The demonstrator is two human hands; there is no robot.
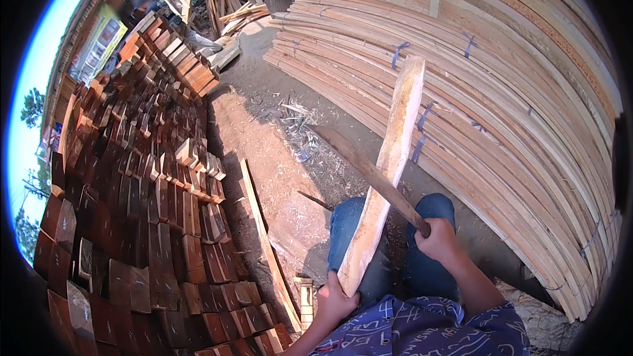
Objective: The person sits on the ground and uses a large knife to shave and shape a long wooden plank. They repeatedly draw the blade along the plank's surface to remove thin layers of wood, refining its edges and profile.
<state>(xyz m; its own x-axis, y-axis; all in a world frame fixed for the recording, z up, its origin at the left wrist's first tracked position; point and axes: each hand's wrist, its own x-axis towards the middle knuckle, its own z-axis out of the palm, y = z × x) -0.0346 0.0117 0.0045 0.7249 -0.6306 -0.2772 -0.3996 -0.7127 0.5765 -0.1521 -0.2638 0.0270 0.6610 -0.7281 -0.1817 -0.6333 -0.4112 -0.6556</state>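
A long pale plank with a rough, uneven face slants up and away from my lap. My left hand is closed round its lower end, beside my left thigh. In my right hand, by my right knee, is the handle of a long, dark-bladed machete. Its blade crosses over the middle of the plank and points to the far left. Whether the edge touches the wood I cannot tell. My fingers hide most of the machete's handle.
Stacked reddish-brown wood blocks fill the left side. Bundled long strips with blue ties lie along the right. A thin wooden strip lies on the ground left of my legs, near scattered shavings. Another person is at the far left.
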